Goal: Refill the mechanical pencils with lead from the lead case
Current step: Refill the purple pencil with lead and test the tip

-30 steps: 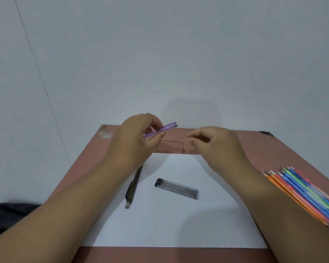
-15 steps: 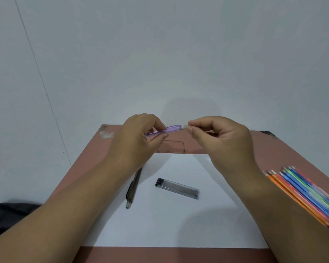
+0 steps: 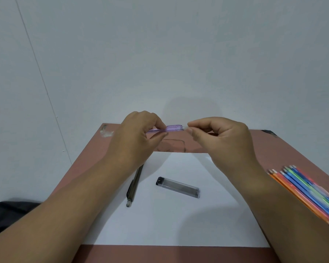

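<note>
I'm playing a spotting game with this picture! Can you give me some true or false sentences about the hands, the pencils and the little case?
1. The left hand holds the purple pencil. True.
2. The right hand is resting flat on the paper. False: it is raised, pinching the pencil's white end.
3. The lead case is in someone's hand. False: it lies on the paper.
4. A dark pencil lies left of the lead case. True.
5. The coloured pencils are on the table's left side. False: they are on the right.
</note>
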A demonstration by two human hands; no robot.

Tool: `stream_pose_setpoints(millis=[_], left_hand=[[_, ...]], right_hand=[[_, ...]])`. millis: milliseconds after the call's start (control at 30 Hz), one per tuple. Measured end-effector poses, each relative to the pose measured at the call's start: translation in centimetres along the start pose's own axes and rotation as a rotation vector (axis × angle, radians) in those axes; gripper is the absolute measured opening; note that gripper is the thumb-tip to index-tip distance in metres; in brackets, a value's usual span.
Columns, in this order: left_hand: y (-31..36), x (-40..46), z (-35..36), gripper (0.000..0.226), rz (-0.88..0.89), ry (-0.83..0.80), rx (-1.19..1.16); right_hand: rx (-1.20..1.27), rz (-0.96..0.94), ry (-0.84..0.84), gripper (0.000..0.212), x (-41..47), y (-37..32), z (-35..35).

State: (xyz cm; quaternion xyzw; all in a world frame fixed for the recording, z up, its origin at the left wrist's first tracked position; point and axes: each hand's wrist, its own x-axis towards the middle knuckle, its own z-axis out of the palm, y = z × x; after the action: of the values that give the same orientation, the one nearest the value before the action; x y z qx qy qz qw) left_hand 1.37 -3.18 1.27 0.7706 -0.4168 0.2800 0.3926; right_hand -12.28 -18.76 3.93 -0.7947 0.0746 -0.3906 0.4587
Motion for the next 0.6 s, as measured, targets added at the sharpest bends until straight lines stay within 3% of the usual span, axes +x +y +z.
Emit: stream_pose_setpoints(millis=[333,600], left_hand=[[0.5,-0.2,0.4,0.012,0.041,0.021,-0.113],[2.1,-0.5,0.5,0.013,0.051,-0.024,-0.145]], right_hand=[[0.075,0.057,0.013,0.013,0.1,0.0,0.1],[0.54,0.332,-0.018,0.007,0.4,-0.2,0.4]])
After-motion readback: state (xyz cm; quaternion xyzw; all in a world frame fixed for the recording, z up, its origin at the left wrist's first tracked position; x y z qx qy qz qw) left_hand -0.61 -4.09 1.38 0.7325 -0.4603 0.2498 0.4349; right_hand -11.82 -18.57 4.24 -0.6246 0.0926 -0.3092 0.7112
